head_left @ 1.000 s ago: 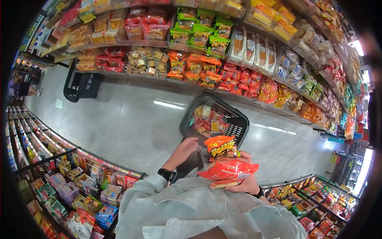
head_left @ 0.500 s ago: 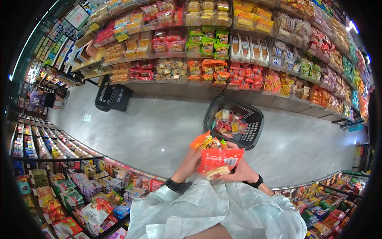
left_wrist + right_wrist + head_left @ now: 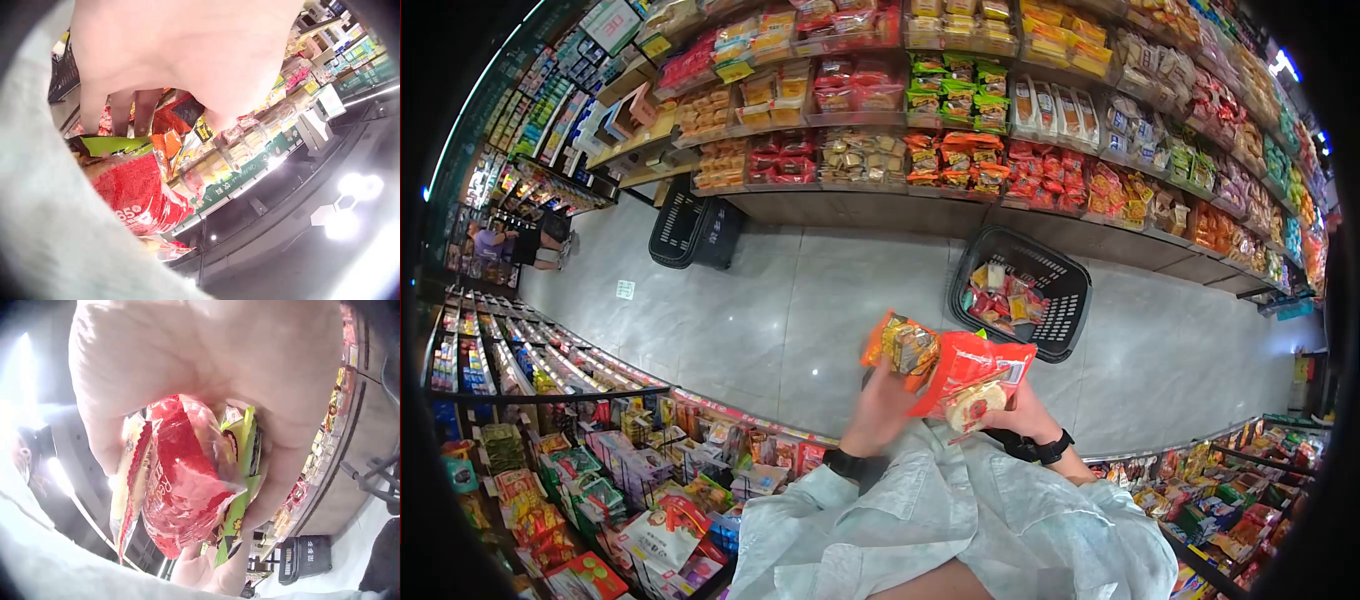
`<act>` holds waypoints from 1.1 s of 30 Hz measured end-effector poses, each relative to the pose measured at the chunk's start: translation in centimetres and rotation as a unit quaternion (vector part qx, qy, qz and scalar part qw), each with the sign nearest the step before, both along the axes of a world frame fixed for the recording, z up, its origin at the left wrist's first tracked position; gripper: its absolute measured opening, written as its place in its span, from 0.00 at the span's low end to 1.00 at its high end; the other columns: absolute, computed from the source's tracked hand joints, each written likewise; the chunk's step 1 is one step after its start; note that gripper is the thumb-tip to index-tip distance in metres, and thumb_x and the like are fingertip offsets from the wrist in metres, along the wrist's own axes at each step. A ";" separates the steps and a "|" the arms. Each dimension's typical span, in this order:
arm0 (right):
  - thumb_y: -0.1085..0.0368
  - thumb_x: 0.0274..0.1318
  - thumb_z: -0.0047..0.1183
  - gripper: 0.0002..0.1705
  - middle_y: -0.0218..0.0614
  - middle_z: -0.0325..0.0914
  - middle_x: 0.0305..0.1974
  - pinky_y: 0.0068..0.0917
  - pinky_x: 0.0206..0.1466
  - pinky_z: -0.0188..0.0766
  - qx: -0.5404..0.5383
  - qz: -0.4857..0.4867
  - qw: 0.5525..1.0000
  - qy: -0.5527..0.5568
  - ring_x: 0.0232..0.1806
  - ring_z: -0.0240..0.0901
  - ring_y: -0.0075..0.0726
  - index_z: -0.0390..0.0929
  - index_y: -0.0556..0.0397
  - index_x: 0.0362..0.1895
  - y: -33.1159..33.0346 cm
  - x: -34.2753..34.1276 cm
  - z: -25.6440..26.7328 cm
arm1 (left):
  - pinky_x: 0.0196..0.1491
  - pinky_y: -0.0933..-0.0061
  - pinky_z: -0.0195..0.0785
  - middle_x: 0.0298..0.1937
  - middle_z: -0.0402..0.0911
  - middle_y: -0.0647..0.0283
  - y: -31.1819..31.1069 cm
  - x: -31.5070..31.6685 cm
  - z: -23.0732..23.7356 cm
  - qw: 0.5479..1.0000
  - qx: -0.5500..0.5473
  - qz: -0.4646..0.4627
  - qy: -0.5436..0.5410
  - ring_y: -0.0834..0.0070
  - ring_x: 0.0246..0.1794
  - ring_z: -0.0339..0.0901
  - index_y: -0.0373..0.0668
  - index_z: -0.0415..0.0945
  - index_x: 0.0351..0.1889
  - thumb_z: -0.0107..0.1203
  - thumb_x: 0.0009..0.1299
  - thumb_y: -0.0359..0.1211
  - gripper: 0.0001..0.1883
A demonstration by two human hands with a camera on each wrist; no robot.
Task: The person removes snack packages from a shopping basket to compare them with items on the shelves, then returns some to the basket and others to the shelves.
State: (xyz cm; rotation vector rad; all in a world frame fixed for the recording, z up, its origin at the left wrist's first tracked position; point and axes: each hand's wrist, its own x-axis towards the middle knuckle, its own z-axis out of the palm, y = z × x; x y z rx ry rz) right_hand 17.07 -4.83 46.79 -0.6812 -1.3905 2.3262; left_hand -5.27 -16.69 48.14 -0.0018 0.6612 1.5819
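My left hand point(image 3: 882, 408) holds an orange snack packet point(image 3: 912, 347) with dark print, its thumb lying over the front. Just right of it, my right hand point(image 3: 1022, 412) grips a stack of packets. In that stack are a red shiny packet point(image 3: 178, 487) with a clear part, a pale round snack in a clear wrapper point(image 3: 975, 405), and a green packet point(image 3: 242, 497). The right wrist view has the red one sandwiched between the pale and green ones, fingers on one side and thumb on the other. The orange packet overlaps the red one's left edge in the head view.
A dark shopping basket point(image 3: 1070, 318) holding several wrapped snacks point(image 3: 1005, 300) stands on the floor beyond my hands. Further left are more baskets point(image 3: 690, 230) by the shelf. Stocked snack shelves point(image 3: 860, 160) run across the front, with packet displays point(image 3: 650, 465) nearer me. A person point(image 3: 530, 245) is far left.
My left hand, free at first, has come over to the packets and taken the orange packet, which now sits left of the red one. The head view has shifted, showing more shelf.
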 end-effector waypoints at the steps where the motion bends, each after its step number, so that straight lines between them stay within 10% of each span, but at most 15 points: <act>1: 0.65 0.49 0.76 0.53 0.35 0.72 0.66 0.37 0.72 0.66 -0.002 -0.001 1.000 -0.001 0.68 0.69 0.31 0.57 0.56 0.75 -0.3 -0.9 -0.8 | 0.79 0.46 0.51 0.79 0.64 0.56 -0.4 -1.2 -0.2 1.000 -0.002 0.004 -0.008 0.59 0.79 0.60 0.44 0.57 0.78 0.35 0.85 0.54 0.32; 10: 0.51 0.54 0.72 0.52 0.41 0.69 0.70 0.43 0.71 0.71 -0.154 -0.113 0.978 0.084 0.69 0.71 0.41 0.57 0.55 0.76 -2.3 -13.2 -2.2 | 0.74 0.46 0.60 0.71 0.73 0.53 -7.3 -19.0 -3.6 0.997 -0.035 0.072 -0.003 0.53 0.71 0.71 0.43 0.63 0.74 0.40 0.84 0.50 0.28; 15: 0.44 0.59 0.66 0.50 0.42 0.68 0.73 0.50 0.77 0.63 -0.197 -0.203 0.946 0.160 0.73 0.68 0.46 0.58 0.53 0.77 -2.3 -15.7 -1.0 | 0.54 0.62 0.75 0.62 0.80 0.60 -7.6 -26.8 -5.0 0.985 -0.120 0.044 0.116 0.68 0.55 0.81 0.41 0.68 0.69 0.49 0.80 0.35 0.21; 33: 0.47 0.62 0.62 0.44 0.40 0.69 0.72 0.50 0.77 0.62 -0.191 -0.316 0.882 0.293 0.72 0.68 0.45 0.61 0.51 0.76 15.7 -18.0 -4.6 | 0.50 0.74 0.72 0.56 0.81 0.63 20.7 -27.0 -6.3 0.949 -0.146 -0.086 0.267 0.77 0.51 0.79 0.39 0.66 0.67 0.60 0.76 0.31 0.24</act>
